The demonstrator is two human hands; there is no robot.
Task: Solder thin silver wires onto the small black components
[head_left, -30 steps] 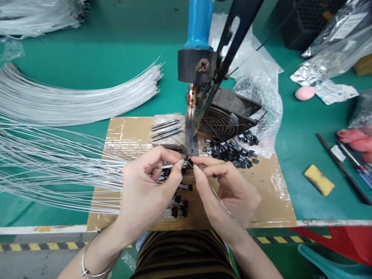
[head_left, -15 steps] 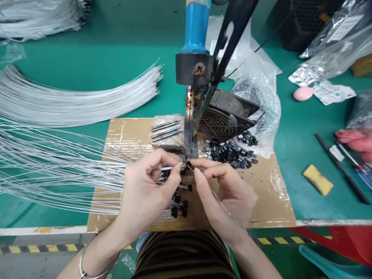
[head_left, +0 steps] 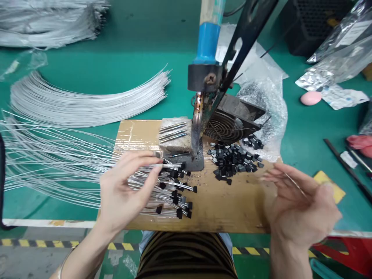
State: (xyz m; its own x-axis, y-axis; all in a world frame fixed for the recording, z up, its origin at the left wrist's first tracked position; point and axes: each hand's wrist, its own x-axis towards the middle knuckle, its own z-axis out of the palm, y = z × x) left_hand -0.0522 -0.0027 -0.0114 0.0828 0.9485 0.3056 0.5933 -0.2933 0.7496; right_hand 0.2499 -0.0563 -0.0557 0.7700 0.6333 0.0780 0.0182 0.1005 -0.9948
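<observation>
My left hand (head_left: 124,190) hovers over a fan of thin white wires (head_left: 58,162) with black parts on their ends (head_left: 177,193). Its thumb and forefinger pinch one of these wires near its tip. My right hand (head_left: 296,201) is out to the right, above the edge of the cardboard pad (head_left: 232,205). It is blurred, its fingers loosely curled, and a thin metal wire (head_left: 293,184) lies across them. A blue-handled soldering iron (head_left: 207,42) hangs in a black stand, its tip (head_left: 196,135) pointing down at a small dark plate. Loose black parts (head_left: 232,161) are heaped to the right of the tip.
A bent bundle of white wires (head_left: 81,104) lies on the green mat at left, with more (head_left: 49,23) at the back. A small fan (head_left: 229,124) and a plastic bag (head_left: 267,97) sit behind the pad. Foil bags (head_left: 334,66), a pink lump (head_left: 310,98) and another person's fingers (head_left: 360,141) are at right.
Both hands have left the iron's tip. The left drew back and left over the wire pile; the right swung out to the right with the thin wire. The view shifted slightly.
</observation>
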